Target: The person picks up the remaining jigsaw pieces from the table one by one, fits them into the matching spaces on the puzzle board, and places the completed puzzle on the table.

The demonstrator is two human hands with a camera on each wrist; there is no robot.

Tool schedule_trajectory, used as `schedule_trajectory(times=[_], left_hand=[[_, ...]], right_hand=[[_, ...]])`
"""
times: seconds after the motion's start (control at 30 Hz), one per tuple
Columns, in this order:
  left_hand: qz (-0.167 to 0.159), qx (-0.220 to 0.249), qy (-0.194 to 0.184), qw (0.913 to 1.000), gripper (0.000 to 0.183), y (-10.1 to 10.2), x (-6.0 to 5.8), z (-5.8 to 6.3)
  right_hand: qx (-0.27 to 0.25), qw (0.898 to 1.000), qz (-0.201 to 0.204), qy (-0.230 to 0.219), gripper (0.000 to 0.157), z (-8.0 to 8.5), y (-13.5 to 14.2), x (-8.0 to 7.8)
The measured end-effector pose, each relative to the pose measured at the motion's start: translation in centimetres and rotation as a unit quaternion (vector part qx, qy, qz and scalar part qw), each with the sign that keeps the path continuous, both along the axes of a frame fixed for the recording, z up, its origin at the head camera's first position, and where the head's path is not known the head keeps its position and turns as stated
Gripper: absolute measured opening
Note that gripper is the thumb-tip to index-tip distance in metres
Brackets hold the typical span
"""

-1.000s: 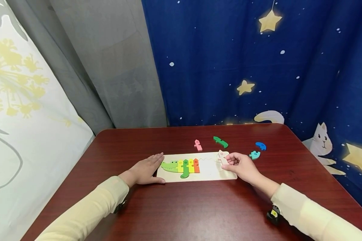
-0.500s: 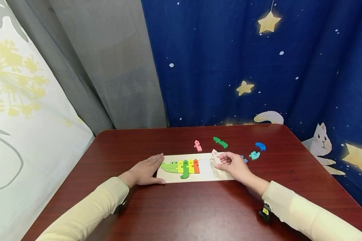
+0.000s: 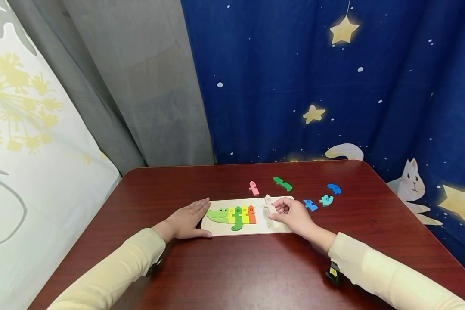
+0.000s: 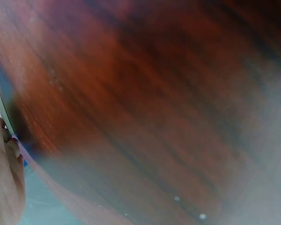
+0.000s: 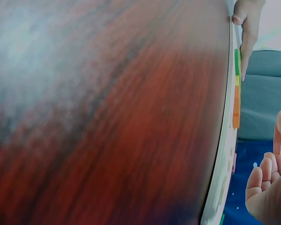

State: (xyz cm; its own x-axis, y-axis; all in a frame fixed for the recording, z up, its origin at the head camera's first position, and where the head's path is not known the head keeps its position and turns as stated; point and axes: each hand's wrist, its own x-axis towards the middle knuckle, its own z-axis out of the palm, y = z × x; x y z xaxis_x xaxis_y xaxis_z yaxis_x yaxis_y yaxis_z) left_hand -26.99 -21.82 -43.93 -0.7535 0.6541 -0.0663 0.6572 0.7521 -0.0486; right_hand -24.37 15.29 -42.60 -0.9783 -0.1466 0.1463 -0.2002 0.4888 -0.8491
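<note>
A pale wooden puzzle board (image 3: 224,233) lies on the table, its left half filled with a crocodile of coloured pieces: a light green head (image 3: 218,215), yellow and green body pieces and an orange one (image 3: 252,215). My left hand (image 3: 186,218) rests flat at the board's left end, fingers straight. With thumb and fingertips, my right hand (image 3: 296,218) pinches a pale pink puzzle piece (image 3: 269,203) over the board, right of the orange piece. The right wrist view shows that piece (image 5: 277,139) edge-on, apart from the board. Its lower part is partly hidden by the thumb.
Behind the board lie a pink piece (image 3: 254,188) and a green piece (image 3: 282,184). To the right are a blue piece (image 3: 310,205), a teal piece (image 3: 326,200) and a dark blue curved piece (image 3: 334,188). Curtains hang behind the dark red table (image 3: 232,275).
My right hand has moved left along the board with the pale pink piece, nearer the orange piece. The blue piece it covered now shows. The left hand stays in place.
</note>
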Motion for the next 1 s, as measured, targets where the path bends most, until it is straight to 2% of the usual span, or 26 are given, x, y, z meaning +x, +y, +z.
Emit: schedule_trajectory(times=[0.6, 1.0], left_hand=[[-0.006, 0.003, 0.003, 1.0000, 0.108, -0.1, 0.0, -0.2], [0.000, 0.006, -0.005, 1.0000, 0.108, 0.0, -0.1, 0.1]], right_hand=[[-0.019, 1.000, 0.005, 0.005, 0.027, -0.8, -2.0, -0.3], [0.013, 1.000, -0.010, -0.014, 0.027, -1.0, -3.0, -0.6]])
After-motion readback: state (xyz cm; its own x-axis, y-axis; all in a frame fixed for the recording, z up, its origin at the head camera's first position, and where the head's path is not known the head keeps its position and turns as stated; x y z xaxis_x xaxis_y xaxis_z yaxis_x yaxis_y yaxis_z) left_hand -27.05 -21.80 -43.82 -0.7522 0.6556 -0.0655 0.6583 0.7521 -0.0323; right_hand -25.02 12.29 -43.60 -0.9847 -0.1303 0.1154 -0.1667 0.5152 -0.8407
